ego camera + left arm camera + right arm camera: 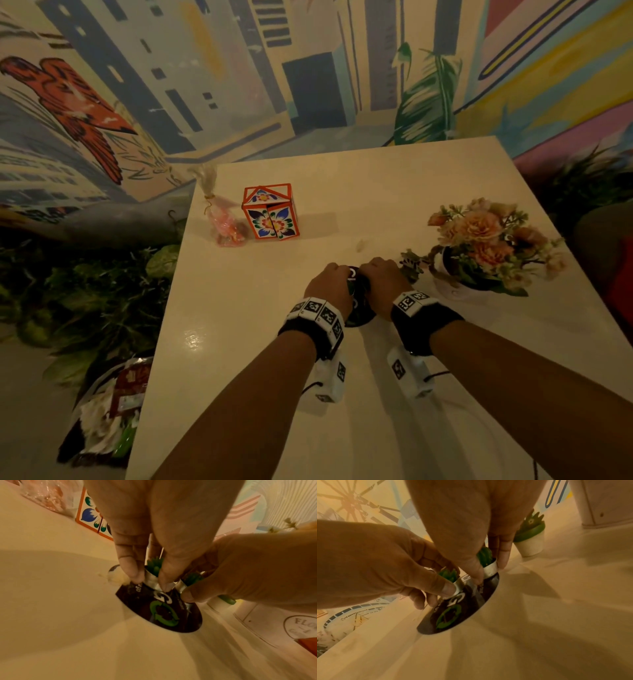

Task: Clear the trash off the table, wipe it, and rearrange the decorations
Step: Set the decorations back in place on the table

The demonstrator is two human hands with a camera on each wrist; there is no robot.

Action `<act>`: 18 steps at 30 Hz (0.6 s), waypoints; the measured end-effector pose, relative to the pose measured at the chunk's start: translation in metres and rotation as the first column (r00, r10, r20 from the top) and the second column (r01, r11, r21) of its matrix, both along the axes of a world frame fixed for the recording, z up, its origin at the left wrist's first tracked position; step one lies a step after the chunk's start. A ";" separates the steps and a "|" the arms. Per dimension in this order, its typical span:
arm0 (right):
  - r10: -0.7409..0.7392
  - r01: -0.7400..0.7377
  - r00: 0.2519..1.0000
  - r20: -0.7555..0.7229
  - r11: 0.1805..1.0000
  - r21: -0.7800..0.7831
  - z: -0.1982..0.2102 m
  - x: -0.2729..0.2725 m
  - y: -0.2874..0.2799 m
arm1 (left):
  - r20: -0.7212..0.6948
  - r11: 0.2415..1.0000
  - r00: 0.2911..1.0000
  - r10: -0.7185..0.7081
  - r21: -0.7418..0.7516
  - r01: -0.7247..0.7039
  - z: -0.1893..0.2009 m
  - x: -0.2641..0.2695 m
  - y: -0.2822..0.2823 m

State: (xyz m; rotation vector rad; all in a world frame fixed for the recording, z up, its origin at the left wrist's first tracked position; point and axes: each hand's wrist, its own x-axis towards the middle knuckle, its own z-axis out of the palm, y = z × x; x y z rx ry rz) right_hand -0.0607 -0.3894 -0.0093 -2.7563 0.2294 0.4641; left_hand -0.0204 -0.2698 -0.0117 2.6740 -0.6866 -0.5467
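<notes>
Trash gone from table [376, 192], decor phase: left hand [330, 282] and right hand [383, 279] each pinching a mini succulent pot [150, 578] onto black disc [164, 614], frame centre; cellophane bag [224, 219] upper left unsorted.

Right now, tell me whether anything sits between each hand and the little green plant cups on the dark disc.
Nothing visible does. The left hand already pinches one silver plant cup and the right hand pinches the other, both at the dark disc. A third small plant pot stands apart on the table.
</notes>
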 end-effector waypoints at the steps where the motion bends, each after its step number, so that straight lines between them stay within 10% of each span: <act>1: 0.010 -0.010 1.000 -0.012 1.000 -0.001 0.001 0.002 -0.002 | 0.006 1.000 1.000 0.012 0.003 -0.012 -0.001 0.001 -0.002; 18: 0.013 -0.010 0.998 -0.061 0.999 0.053 0.021 0.004 -0.003 | -0.013 0.993 0.996 0.089 -0.076 -0.090 0.004 0.001 0.001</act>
